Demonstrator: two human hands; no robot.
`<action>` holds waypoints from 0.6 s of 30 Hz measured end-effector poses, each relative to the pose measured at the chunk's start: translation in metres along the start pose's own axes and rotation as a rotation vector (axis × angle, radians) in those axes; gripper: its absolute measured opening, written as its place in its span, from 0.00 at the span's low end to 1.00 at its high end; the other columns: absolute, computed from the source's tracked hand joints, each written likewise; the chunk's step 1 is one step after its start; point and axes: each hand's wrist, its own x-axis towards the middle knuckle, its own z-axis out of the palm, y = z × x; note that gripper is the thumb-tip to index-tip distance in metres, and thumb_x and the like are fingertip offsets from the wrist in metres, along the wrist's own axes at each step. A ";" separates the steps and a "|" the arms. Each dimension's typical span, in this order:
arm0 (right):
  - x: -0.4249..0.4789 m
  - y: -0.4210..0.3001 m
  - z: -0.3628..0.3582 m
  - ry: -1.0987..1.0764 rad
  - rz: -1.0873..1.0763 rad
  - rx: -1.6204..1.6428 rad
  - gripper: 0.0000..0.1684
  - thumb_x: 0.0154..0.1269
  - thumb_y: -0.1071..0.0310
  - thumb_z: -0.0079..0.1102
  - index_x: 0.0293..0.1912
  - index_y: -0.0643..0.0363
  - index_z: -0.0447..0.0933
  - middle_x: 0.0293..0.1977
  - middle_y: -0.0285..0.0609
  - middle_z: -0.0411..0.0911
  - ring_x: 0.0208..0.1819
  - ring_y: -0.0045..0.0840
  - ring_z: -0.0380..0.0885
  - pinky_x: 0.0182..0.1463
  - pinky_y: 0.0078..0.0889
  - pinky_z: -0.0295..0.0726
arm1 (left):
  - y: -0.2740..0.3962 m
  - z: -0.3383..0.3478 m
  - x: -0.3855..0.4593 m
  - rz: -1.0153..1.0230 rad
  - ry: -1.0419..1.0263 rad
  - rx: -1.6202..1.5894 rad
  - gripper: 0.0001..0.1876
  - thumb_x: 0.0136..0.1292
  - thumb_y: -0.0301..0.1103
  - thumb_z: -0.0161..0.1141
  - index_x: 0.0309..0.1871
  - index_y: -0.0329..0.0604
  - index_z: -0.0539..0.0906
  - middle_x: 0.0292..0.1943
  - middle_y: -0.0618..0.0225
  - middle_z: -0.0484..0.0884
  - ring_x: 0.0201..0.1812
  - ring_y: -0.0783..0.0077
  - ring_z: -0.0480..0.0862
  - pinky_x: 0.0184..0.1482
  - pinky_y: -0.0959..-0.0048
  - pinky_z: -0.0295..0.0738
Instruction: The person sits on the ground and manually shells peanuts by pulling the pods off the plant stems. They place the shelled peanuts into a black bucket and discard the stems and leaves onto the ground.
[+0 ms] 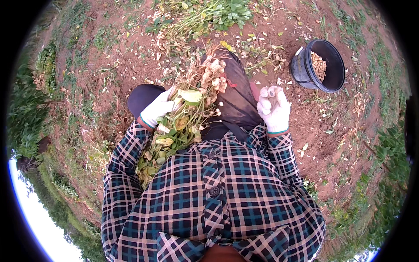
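My left hand [159,109], in a white glove, grips a bunch of pulled peanut plants [181,119] by the stems. The leafy ends hang towards my waist, and pale peanut pods [214,77] cluster among the roots above my dark-trousered leg [240,101]. Off to the right of the bunch, apart from it, is my right hand [275,108], also gloved, palm turned up with the fingers curled in. Whether anything lies inside those fingers is hidden. Beyond that hand stands a black bucket [299,67], with picked peanuts [318,66] inside it.
A heap of green peanut plants [209,16] lies on the reddish soil ahead. Fallen leaves and bits of plant litter the ground [314,114] around me. Taller green plants [24,108] edge the plot at the left, with more [394,154] at the right.
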 end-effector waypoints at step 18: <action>0.010 0.010 0.029 0.372 -0.067 -0.918 0.21 0.71 0.59 0.55 0.57 0.63 0.73 0.30 0.33 0.78 0.20 0.09 0.67 0.21 0.12 0.63 | -0.028 0.002 0.031 -0.048 -0.043 -0.101 0.39 0.64 0.33 0.64 0.75 0.35 0.58 0.71 0.63 0.65 0.69 0.70 0.66 0.71 0.72 0.58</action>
